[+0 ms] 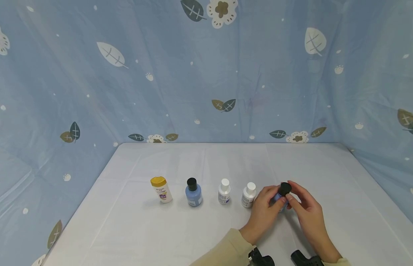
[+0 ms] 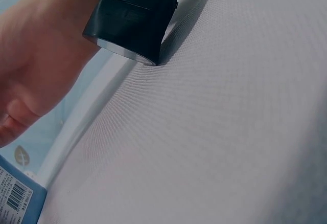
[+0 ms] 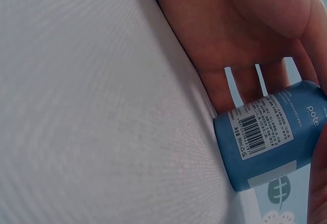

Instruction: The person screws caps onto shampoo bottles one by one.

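Blue bottle [image 1: 278, 200], black cap [image 1: 285, 188], barcoded label.

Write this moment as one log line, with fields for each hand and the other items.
left hand: holds small blue plastic bottle | right hand: pinches its black cap | rest: four small bottles in row on white table

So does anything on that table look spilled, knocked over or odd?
Nothing stands out. Four small bottles stand upright in a row: a yellow-capped one, a blue one and two white ones. Both hands hold a fifth, blue bottle by its black cap. No spill shows on the cloth.
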Tool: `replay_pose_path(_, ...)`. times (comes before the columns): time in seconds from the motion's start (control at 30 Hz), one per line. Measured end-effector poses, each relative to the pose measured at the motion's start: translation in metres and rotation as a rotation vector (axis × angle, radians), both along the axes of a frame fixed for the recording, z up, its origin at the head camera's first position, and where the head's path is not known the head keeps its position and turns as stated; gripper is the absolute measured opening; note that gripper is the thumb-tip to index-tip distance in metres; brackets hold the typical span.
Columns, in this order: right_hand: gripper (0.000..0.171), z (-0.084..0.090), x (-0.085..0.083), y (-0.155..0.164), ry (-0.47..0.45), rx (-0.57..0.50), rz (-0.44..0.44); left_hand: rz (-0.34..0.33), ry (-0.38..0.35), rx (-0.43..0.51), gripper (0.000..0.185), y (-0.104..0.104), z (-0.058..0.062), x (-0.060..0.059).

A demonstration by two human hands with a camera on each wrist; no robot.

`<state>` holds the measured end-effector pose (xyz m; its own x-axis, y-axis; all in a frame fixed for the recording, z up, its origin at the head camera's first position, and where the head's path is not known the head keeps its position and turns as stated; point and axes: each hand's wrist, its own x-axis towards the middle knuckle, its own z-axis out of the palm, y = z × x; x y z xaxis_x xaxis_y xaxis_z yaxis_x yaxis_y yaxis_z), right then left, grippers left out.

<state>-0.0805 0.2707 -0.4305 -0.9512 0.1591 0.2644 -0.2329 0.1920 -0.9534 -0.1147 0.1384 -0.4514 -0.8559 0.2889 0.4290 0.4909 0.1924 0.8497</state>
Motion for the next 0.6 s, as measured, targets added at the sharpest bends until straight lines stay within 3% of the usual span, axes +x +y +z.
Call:
replay_pose_path(0.23, 0.045, -0.0009, -0.0004, 0.0003, -0.008, 0.022, -0.016, 0.009, 0.027, -0.023, 0.034, 0.0008, -0.0016, -0.0014)
replay_pose_path(0.6, 0.045, 0.0022, -0.001, -0.001, 0.024, 0.035, -0.004, 0.007, -0.013, -0.021, 0.035, 0.001, -0.0029, -0.0015)
